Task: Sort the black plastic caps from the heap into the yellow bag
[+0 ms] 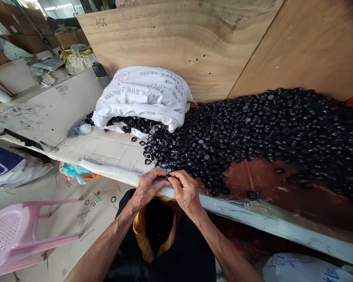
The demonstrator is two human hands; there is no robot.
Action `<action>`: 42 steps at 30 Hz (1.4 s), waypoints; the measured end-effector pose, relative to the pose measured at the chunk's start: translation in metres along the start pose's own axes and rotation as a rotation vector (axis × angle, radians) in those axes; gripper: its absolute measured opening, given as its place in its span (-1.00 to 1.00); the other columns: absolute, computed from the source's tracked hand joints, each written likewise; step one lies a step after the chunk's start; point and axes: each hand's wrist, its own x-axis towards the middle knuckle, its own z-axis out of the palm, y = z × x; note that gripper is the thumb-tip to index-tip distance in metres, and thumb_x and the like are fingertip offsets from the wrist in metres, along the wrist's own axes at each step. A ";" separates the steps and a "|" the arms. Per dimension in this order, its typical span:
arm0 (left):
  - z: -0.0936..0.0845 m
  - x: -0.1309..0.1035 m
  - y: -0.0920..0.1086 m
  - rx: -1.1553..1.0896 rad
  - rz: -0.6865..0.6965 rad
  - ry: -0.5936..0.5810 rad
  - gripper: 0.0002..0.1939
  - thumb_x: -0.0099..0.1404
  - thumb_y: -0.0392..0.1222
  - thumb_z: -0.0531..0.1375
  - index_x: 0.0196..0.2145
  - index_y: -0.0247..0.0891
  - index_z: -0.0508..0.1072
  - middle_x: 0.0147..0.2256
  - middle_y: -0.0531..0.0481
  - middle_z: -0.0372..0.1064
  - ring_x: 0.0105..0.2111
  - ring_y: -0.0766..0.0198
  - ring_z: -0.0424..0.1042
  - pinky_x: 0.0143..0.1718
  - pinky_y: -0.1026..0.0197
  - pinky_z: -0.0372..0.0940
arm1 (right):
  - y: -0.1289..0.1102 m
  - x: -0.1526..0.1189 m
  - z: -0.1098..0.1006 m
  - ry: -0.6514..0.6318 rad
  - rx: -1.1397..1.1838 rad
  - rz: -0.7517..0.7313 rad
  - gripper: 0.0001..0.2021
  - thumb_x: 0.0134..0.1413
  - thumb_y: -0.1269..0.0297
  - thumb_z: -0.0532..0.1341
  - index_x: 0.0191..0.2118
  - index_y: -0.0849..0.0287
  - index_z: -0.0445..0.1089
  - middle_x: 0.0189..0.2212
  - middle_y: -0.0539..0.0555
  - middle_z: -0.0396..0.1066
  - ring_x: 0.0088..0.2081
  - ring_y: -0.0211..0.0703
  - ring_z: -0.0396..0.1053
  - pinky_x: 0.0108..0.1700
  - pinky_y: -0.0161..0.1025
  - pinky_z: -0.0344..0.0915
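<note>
Left hand (pixel 148 188) and right hand (pixel 186 190) both pinched shut on one small black ring part (pixel 168 177) at table edge (pixel 238 213); looks light, rigid, smooth, best gripped by fingertips across its rim.

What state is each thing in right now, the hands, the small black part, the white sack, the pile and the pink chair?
Left hand: fingers pinched in a grip on the small black plastic ring.
Right hand: pinching the same ring from the other side.
White woven plastic sack: lying on its side, mouth open, rings spilling out.
Heap of black plastic rings: loose, spread across the tabletop.
Pink plastic chair: tipped over on the floor.
Yellow-rimmed bag: open below the hands.
</note>
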 end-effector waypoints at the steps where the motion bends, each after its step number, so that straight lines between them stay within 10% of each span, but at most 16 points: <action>1: -0.001 0.000 -0.001 -0.009 -0.013 -0.008 -0.74 0.37 -0.05 0.38 -0.05 -0.16 0.58 -0.06 -0.09 0.56 -0.04 0.14 0.57 0.07 0.07 0.49 | 0.000 0.000 -0.001 -0.003 0.016 0.000 -0.87 0.40 0.32 0.18 -0.16 0.10 0.49 -0.24 0.08 0.51 -0.22 -0.11 0.49 -0.15 -0.20 0.41; 15: -0.002 0.003 -0.002 -0.190 -0.275 -0.093 -0.78 0.35 -0.09 0.38 -0.08 -0.16 0.60 -0.21 0.01 0.59 -0.23 0.21 0.57 -0.17 0.23 0.43 | 0.004 0.000 -0.005 -0.007 0.069 0.050 -0.83 0.27 0.36 0.24 -0.07 0.06 0.50 -0.14 0.04 0.56 -0.18 -0.12 0.52 -0.10 -0.17 0.45; 23: -0.003 0.004 0.001 -0.091 0.050 -0.081 -0.81 0.42 -0.07 0.33 -0.07 -0.16 0.60 -0.12 -0.08 0.60 -0.08 0.15 0.57 0.06 0.08 0.45 | 0.007 -0.006 0.008 0.077 -0.102 0.025 -0.80 0.40 0.17 0.21 0.00 0.10 0.49 -0.36 0.04 0.55 -0.37 -0.14 0.51 -0.19 -0.19 0.43; 34: -0.008 -0.002 0.000 -0.064 -0.021 -0.075 -0.72 0.41 0.03 0.32 -0.06 -0.20 0.60 -0.09 -0.12 0.58 -0.06 0.11 0.56 0.07 0.04 0.46 | 0.003 -0.004 0.002 -0.009 -0.141 -0.067 -0.71 0.42 0.27 0.16 -0.36 0.08 0.51 -0.50 0.00 0.44 -0.45 -0.20 0.40 -0.32 -0.28 0.32; 42: 0.004 -0.014 0.004 -0.224 -0.114 -0.026 -0.72 0.36 0.03 0.36 -0.08 -0.19 0.59 -0.11 -0.07 0.59 -0.09 0.14 0.58 0.04 0.11 0.47 | -0.011 -0.019 -0.006 -0.045 -0.102 -0.125 -0.74 0.42 0.26 0.17 0.11 0.15 0.46 -0.20 0.15 0.55 -0.23 -0.08 0.53 -0.11 -0.17 0.49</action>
